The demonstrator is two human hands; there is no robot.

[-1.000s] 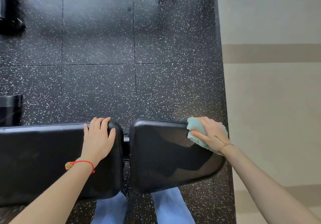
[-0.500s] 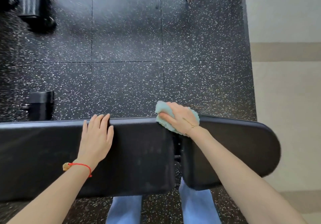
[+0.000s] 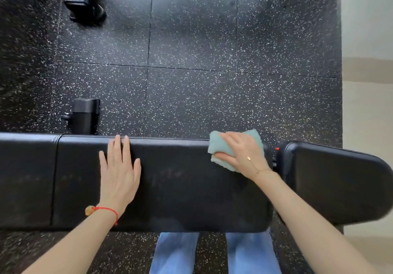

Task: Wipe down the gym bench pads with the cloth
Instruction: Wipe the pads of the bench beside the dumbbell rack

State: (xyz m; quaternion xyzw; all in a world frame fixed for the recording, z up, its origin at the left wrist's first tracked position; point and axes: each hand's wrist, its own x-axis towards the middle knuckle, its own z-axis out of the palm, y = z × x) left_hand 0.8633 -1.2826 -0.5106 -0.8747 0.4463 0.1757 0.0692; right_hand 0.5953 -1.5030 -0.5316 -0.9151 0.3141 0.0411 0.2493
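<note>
The right hand presses the folded teal cloth onto the far right corner of the long bench pad, fingers curled over it, likely to bear down while wiping. The left hand lies flat on that pad's far edge, fingers straight and released, apparently bracing. No brand or writing is readable.
</note>
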